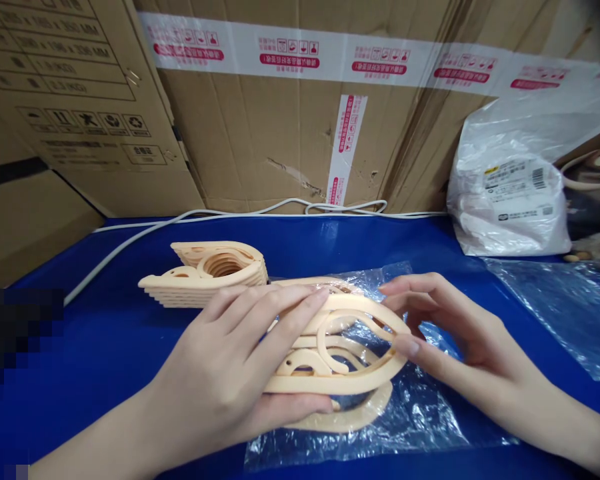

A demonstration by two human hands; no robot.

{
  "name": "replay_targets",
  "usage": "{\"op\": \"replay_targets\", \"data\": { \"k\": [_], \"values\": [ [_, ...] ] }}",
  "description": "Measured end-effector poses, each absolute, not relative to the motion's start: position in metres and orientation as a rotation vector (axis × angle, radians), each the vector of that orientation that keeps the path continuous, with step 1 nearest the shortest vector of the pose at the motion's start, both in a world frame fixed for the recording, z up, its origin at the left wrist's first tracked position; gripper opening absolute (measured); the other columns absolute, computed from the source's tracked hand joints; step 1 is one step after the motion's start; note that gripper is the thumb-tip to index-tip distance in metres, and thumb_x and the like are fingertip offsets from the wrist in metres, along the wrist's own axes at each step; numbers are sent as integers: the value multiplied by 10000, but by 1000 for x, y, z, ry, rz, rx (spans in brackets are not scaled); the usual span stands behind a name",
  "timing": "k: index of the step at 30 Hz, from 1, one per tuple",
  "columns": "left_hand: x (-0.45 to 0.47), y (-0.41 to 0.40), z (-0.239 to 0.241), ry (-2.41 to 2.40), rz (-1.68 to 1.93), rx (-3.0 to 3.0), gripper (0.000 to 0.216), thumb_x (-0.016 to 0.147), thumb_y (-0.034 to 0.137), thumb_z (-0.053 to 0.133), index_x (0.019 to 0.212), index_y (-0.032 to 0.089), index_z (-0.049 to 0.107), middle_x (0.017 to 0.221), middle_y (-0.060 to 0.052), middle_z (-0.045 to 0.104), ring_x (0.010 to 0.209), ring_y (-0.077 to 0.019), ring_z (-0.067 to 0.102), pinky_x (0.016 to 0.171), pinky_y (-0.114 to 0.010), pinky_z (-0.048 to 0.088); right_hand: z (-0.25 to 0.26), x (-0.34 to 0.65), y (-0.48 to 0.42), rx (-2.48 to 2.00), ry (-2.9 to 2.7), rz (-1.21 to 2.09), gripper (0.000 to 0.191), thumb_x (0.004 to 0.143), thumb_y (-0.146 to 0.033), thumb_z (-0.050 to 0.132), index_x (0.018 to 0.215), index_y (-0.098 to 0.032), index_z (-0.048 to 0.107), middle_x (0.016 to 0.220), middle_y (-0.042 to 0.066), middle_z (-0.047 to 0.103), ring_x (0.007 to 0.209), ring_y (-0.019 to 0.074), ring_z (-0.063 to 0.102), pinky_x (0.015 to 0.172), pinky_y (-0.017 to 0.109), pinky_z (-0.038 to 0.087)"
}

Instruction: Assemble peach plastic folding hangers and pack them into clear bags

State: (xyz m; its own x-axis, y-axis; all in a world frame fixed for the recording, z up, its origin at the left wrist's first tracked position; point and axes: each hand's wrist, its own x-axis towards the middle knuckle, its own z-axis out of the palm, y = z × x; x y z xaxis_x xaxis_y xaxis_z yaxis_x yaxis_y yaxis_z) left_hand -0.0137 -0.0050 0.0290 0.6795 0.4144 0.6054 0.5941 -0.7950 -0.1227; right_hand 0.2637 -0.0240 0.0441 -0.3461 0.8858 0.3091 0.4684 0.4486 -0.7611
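Observation:
A stack of cream plastic hangers (340, 347) lies on a clear plastic bag (410, 420) on the blue table (110, 333). My left hand (230, 367) grips the stack's left part, fingers laid over the top and thumb under the near edge. My right hand (450, 340) pinches the stack's right tip between thumb and fingers. A second pile of the same cream hangers (205, 273) rests just behind my left hand, untouched.
Taped cardboard boxes (290, 120) wall off the back. A white cable (180, 223) runs along the table's far edge. A white plastic bag with a label (510, 193) sits at the back right, more clear film (565, 307) in front of it.

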Motion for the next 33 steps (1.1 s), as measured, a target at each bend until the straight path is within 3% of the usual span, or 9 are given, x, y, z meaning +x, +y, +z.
{"op": "replay_targets", "data": {
  "k": [4, 6, 12, 19, 23, 27, 31, 33],
  "values": [
    [-11, -9, 28, -781, -846, -2598, 688, 997, 617, 506, 1418, 73, 483, 1289, -150, 680, 1177, -278, 595, 990, -407, 406, 43, 262, -27, -1003, -2228, 396, 660, 857, -486, 759, 1422, -379, 436, 1369, 81, 617, 1259, 312, 620, 983, 395, 591],
    [-9, -12, 27, -783, -887, -2605, 679, 998, 620, 502, 1406, 77, 502, 1286, -141, 689, 1177, -269, 600, 989, -401, 400, 42, 260, -29, -968, -2303, 335, 776, 831, -540, 769, 1486, -387, 381, 1437, 97, 579, 1312, 321, 592, 1029, 412, 574],
    [-6, -19, 23, -757, -952, -2629, 667, 974, 614, 561, 1371, 78, 544, 1279, -129, 708, 1180, -259, 619, 999, -385, 417, 46, 251, -34, -867, -2377, 245, 840, 835, -466, 791, 1550, -403, 355, 1386, 92, 644, 1246, 288, 653, 959, 380, 615],
    [-9, -20, 27, -732, -969, -2602, 663, 968, 602, 572, 1369, 75, 541, 1290, -146, 705, 1153, -282, 650, 967, -406, 444, 42, 246, -34, -840, -2452, 145, 849, 862, -380, 758, 1565, -355, 283, 1429, 131, 586, 1323, 299, 588, 1030, 422, 563],
    [-11, -21, 28, -744, -923, -2653, 722, 962, 615, 573, 1413, 57, 490, 1369, -158, 655, 1252, -286, 592, 1048, -402, 396, 38, 246, -35, -855, -2428, 211, 788, 870, -379, 737, 1534, -340, 314, 1422, 126, 548, 1340, 283, 557, 1065, 397, 535],
    [-17, -17, 29, -769, -877, -2731, 842, 949, 681, 531, 1511, 74, 375, 1533, -158, 500, 1420, -274, 434, 1187, -390, 299, 44, 260, -32, -962, -2309, 295, 810, 836, -369, 764, 1522, -390, 334, 1432, 89, 535, 1347, 298, 544, 1101, 397, 509],
    [-28, -13, 36, -826, -806, -2800, 763, 959, 550, 604, 1542, 143, 325, 1611, -122, 391, 1504, -253, 319, 1250, -394, 246, 56, 296, -25, -1184, -2198, 381, 807, 866, -426, 758, 1550, -413, 330, 1512, 87, 518, 1350, 291, 565, 1080, 311, 510],
    [-33, -12, 43, -831, -769, -2874, 681, 959, 460, 626, 1517, 175, 357, 1569, -116, 443, 1451, -256, 405, 1197, -399, 348, 62, 319, -20, -1292, -2152, 361, 796, 875, -506, 737, 1561, -396, 348, 1476, 111, 562, 1333, 295, 581, 1024, 269, 526]
  ]
}}
